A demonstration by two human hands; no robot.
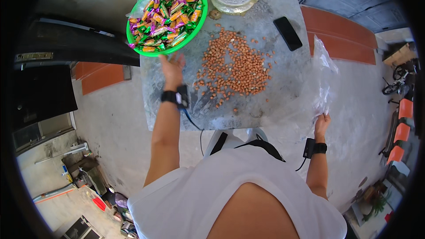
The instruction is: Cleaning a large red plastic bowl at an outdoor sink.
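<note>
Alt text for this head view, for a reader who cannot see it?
A person's left hand reaches toward a green basket of wrapped candies on a grey table, beside scattered peanuts; the right hand holds a clear plastic bag.

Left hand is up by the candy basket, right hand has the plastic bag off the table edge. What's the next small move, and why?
Probably bring the clear plastic bag in over the grey table. The right hand holds it by its lower end, off the right edge, apart from the loose pile of brown peanuts. The left hand is open and empty, just below the round green basket of wrapped candies.
</note>
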